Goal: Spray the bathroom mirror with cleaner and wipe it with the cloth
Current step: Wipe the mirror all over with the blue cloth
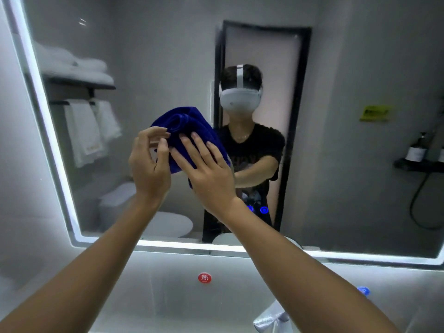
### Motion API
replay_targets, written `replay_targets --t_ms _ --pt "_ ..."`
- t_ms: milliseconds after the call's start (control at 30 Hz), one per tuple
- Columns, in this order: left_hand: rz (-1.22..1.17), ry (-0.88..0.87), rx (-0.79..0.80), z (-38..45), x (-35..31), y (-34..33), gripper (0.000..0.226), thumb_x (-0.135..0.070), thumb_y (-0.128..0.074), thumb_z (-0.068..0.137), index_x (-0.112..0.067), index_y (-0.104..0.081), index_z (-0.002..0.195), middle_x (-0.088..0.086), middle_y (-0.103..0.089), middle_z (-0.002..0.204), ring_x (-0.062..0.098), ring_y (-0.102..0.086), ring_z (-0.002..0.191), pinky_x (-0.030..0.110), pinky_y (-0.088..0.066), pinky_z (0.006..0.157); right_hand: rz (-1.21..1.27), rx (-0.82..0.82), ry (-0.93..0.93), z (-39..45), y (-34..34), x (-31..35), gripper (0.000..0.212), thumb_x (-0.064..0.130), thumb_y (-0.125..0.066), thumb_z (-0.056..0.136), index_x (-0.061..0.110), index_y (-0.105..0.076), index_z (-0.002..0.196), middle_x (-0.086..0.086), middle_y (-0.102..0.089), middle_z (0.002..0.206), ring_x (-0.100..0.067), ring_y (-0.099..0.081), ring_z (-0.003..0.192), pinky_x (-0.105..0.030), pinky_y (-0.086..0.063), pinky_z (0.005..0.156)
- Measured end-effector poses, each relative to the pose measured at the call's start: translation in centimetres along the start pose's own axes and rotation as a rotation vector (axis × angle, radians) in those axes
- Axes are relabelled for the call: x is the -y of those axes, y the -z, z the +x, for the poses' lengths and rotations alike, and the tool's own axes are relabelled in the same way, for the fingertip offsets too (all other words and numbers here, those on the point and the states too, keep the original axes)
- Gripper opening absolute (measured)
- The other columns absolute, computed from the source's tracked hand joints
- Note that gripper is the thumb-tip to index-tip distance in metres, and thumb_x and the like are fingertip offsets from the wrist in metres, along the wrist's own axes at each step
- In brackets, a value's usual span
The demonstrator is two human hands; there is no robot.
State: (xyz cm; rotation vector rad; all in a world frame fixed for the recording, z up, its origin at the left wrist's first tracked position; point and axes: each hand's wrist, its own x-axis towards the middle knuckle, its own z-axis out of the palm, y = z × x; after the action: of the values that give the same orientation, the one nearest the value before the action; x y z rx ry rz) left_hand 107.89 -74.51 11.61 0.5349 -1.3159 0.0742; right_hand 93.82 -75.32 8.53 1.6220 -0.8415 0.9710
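A large bathroom mirror [336, 176] with a lit white border fills the view. A bunched dark blue cloth [187, 126] is raised in front of its middle. My right hand [209, 171] lies flat on the cloth with fingers spread, holding it from the front. My left hand [150, 162] pinches the cloth's left edge between thumb and fingertips. Whether the cloth touches the glass cannot be told. No spray bottle shows.
The mirror reflects a person with a headset, a shelf of white towels [79, 70], a toilet [165, 222] and a bottle on a black shelf [415, 150]. Below the mirror are a red round sticker [204, 278], a blue one [363, 291] and a chrome tap [271, 317].
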Motion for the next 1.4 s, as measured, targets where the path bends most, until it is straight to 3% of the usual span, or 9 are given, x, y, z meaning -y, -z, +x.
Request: replay_targets --t_ms 200,367,467,633,767,1000,1133,1267,1400 --pt "0.116 -0.137 0.039 -2.5 -1.0 -2.5 0.016 0.001 -0.053 0.09 -0.003 -0.063 0.102 0.001 -0.061 0.099 0.016 -0.055 0.092 0.019 -0.044 0.082 -0.123 0.075 0.09 -4.9 3.6 -6.8 0.048 0.016 -0.051 0.104 0.022 -0.043 0.151 -0.006 -0.039 0.159 -0.025 -0.031 0.15 -0.043 -0.022 0.124" --pt "0.044 -0.197 0.09 -4.5 -3.5 -5.5 0.01 0.0 -0.055 0.088 -0.003 -0.063 0.094 -0.012 -0.058 0.102 -0.008 -0.049 0.098 0.009 -0.036 0.087 -0.2 0.131 0.046 -10.4 7.3 -13.2 0.051 0.023 -0.054 0.104 0.023 -0.04 0.153 -0.006 -0.034 0.161 -0.027 -0.027 0.151 -0.05 -0.027 0.121" --pt "0.043 -0.164 0.103 -5.3 -4.4 -6.7 0.01 -0.003 -0.055 0.087 -0.002 -0.065 0.091 -0.007 -0.06 0.099 0.0 -0.05 0.093 0.011 -0.036 0.087 -0.241 0.14 0.021 -14.2 10.0 -17.0 0.053 0.026 -0.058 0.102 0.02 -0.041 0.152 -0.012 -0.038 0.158 -0.033 -0.033 0.148 -0.054 -0.033 0.117" --pt "0.049 -0.192 0.14 -5.4 -5.1 -7.2 0.011 -0.003 -0.055 0.087 -0.002 -0.065 0.092 -0.005 -0.062 0.101 -0.007 -0.048 0.099 0.016 -0.04 0.087 -0.297 0.209 0.014 -18.0 12.9 -20.8 0.057 0.025 -0.054 0.103 0.017 -0.033 0.155 -0.015 -0.032 0.159 -0.038 -0.031 0.147 -0.054 -0.024 0.122" --pt "0.141 -0.212 0.219 -5.7 -4.6 -6.5 0.021 -0.008 -0.055 0.088 -0.002 -0.069 0.103 0.006 -0.068 0.109 0.017 -0.054 0.107 0.037 -0.044 0.093 -0.311 0.181 -0.043 -17.1 12.5 -19.5 0.05 0.025 -0.057 0.101 0.015 -0.047 0.149 -0.016 -0.037 0.156 -0.039 -0.037 0.144 -0.057 -0.028 0.119" --pt "0.219 -0.137 0.209 -6.0 -3.1 -3.9 0.021 -0.008 -0.057 0.087 -0.004 -0.068 0.105 0.008 -0.068 0.111 0.023 -0.056 0.108 0.045 -0.043 0.094 -0.35 0.185 -0.136 -13.9 10.2 -15.6 0.055 0.033 -0.049 0.103 0.016 -0.036 0.155 -0.017 -0.032 0.16 -0.038 -0.031 0.147 -0.059 -0.028 0.118" --pt "0.267 -0.129 0.221 -5.9 -2.1 -1.4 0.021 -0.003 -0.058 0.087 -0.001 -0.068 0.105 0.012 -0.068 0.109 0.03 -0.059 0.105 0.045 -0.044 0.093 -0.323 0.157 -0.137 -10.1 7.6 -12.5 0.056 0.036 -0.041 0.106 0.02 -0.028 0.157 -0.013 -0.028 0.163 -0.034 -0.026 0.15 -0.057 -0.022 0.121" --pt "0.293 -0.105 0.171 -5.3 -1.3 1.2 0.022 -0.005 -0.055 0.086 0.001 -0.068 0.102 0.014 -0.068 0.105 0.026 -0.057 0.102 0.034 -0.04 0.092 -0.292 0.148 -0.111 -6.3 4.8 -8.8 0.055 0.038 -0.037 0.107 0.022 -0.024 0.159 -0.011 -0.027 0.164 -0.031 -0.024 0.152 -0.055 -0.017 0.122" --pt "0.309 -0.074 0.128 -4.9 -0.3 3.5 0.023 -0.006 -0.053 0.084 0.001 -0.067 0.102 0.014 -0.067 0.105 0.025 -0.055 0.102 0.034 -0.039 0.092 -0.23 0.099 -0.053 -3.2 2.3 -4.3 0.052 0.032 -0.044 0.106 0.02 -0.034 0.155 -0.01 -0.035 0.16 -0.031 -0.032 0.149 -0.053 -0.024 0.12"
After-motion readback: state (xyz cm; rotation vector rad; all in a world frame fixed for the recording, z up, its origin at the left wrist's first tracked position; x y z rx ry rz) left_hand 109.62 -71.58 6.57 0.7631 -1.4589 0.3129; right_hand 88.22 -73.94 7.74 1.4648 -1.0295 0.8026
